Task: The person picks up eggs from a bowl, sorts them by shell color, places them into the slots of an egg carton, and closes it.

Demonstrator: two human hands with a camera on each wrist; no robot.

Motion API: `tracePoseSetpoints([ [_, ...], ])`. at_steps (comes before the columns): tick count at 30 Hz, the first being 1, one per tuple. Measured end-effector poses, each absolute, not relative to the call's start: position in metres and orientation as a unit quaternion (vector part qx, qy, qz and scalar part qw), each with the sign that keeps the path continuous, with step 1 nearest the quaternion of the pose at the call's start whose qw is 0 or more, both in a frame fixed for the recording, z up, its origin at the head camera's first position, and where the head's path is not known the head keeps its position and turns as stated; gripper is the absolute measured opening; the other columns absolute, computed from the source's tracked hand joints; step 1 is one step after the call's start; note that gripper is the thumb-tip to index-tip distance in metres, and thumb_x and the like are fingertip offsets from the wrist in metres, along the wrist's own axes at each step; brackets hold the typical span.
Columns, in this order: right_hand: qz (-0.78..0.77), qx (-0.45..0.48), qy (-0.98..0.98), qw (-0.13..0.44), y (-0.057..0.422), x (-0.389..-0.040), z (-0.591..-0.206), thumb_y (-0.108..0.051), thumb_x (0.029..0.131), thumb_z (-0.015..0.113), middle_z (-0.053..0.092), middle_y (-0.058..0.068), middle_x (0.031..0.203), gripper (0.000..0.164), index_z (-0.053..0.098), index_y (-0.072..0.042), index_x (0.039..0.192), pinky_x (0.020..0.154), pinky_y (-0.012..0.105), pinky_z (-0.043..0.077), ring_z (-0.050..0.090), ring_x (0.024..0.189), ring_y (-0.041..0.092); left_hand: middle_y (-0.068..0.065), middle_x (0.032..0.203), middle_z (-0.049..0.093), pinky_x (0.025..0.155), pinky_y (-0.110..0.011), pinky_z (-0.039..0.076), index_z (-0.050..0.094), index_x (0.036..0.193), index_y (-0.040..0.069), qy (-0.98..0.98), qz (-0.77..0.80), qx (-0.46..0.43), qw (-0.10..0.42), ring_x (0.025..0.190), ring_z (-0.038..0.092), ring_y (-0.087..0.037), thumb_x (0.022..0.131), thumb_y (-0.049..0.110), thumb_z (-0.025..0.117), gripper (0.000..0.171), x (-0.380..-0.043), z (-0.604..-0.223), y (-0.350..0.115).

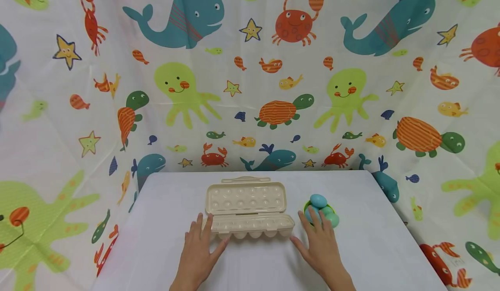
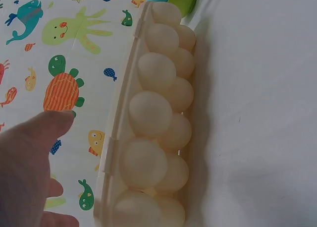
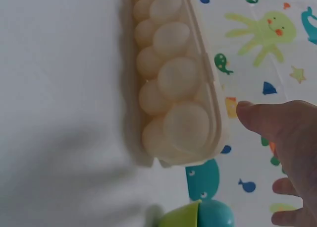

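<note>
A cream plastic egg carton [image 1: 254, 226] stands with its lid [image 1: 245, 199] raised at the back. Its rounded cups [image 2: 150, 114] face the camera in the left wrist view. Spread fingers of my left hand [image 1: 197, 252] reach beside the carton's left end, overlapping it in the head view. My right hand [image 1: 321, 248], fingers also straight, lies just past the right end, partly in front of a small green bowl [image 3: 179, 217]. That bowl holds several toy eggs, among them a blue egg [image 1: 318, 200] on top and a mint green egg [image 1: 333, 219]. Neither hand holds anything.
A white table [image 1: 172, 204] carries everything. Behind and along both sides hangs a white curtain [image 1: 242, 139] printed with sea animals.
</note>
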State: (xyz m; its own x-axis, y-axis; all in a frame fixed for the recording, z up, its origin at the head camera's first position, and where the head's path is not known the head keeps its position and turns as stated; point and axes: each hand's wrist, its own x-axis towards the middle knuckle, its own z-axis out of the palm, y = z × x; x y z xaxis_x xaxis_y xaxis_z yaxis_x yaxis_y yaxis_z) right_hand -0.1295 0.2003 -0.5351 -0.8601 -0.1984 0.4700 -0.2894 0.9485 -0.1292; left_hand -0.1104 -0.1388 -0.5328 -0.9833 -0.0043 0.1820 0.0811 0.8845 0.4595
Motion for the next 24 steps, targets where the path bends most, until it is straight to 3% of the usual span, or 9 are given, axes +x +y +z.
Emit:
tracePoseSetpoints([
  [7, 0.105, 0.127, -0.954, 0.251, 0.211, -0.135, -0.534, -0.04, 0.07, 0.089, 0.047, 0.023, 0.149, 0.084, 0.054, -0.011, 0.141, 0.089, 0.066, 0.051, 0.046, 0.129, 0.052, -0.03, 0.161, 0.024, 0.11, -0.072, 0.035, 0.032, 0.156, 0.004, -0.96, -0.271, -0.006, 0.074, 0.14, 0.035, -0.056, 0.093, 0.061, 0.059, 0.089, -0.113, -0.536, -0.141],
  [12, 0.104, 0.119, -0.957, 0.242, 0.217, -0.138, -0.532, -0.033, 0.062, 0.095, 0.047, 0.022, 0.149, 0.092, 0.053, -0.011, 0.14, 0.089, 0.067, 0.05, 0.047, 0.129, 0.051, -0.032, 0.16, 0.024, 0.104, -0.065, 0.046, 0.027, 0.156, 0.0, -0.955, -0.29, 0.017, 0.062, 0.137, 0.04, -0.056, 0.094, 0.062, 0.058, 0.093, -0.115, -0.533, -0.144],
  [15, 0.103, 0.107, -0.964, 0.222, 0.221, -0.14, -0.531, -0.03, 0.061, 0.096, 0.046, 0.022, 0.15, 0.094, 0.051, -0.011, 0.142, 0.092, 0.068, 0.048, 0.045, 0.131, 0.05, -0.034, 0.158, 0.026, 0.106, -0.065, 0.045, 0.025, 0.156, -0.004, -0.95, -0.304, 0.031, 0.057, 0.137, 0.039, -0.056, 0.094, 0.06, 0.058, 0.095, -0.116, -0.533, -0.145],
  [20, 0.11, 0.091, -0.969, 0.199, 0.231, -0.144, -0.528, -0.022, 0.063, 0.095, 0.046, 0.023, 0.149, 0.087, 0.054, -0.01, 0.139, 0.092, 0.069, 0.047, 0.042, 0.133, 0.051, -0.037, 0.155, 0.029, 0.109, -0.064, 0.041, 0.023, 0.155, -0.007, -0.943, -0.324, 0.056, 0.053, 0.139, 0.038, -0.055, 0.093, 0.059, 0.06, 0.098, -0.12, -0.533, -0.147],
  [24, 0.114, 0.092, -0.965, 0.217, 0.241, -0.149, -0.53, -0.011, 0.061, 0.095, 0.049, 0.025, 0.143, 0.082, 0.058, -0.006, 0.133, 0.087, 0.068, 0.05, 0.046, 0.127, 0.052, -0.038, 0.154, 0.029, 0.111, -0.065, 0.04, 0.022, 0.154, -0.009, -0.941, -0.329, 0.07, 0.04, 0.139, 0.036, -0.056, 0.092, 0.063, 0.059, 0.103, -0.124, -0.533, -0.149],
])
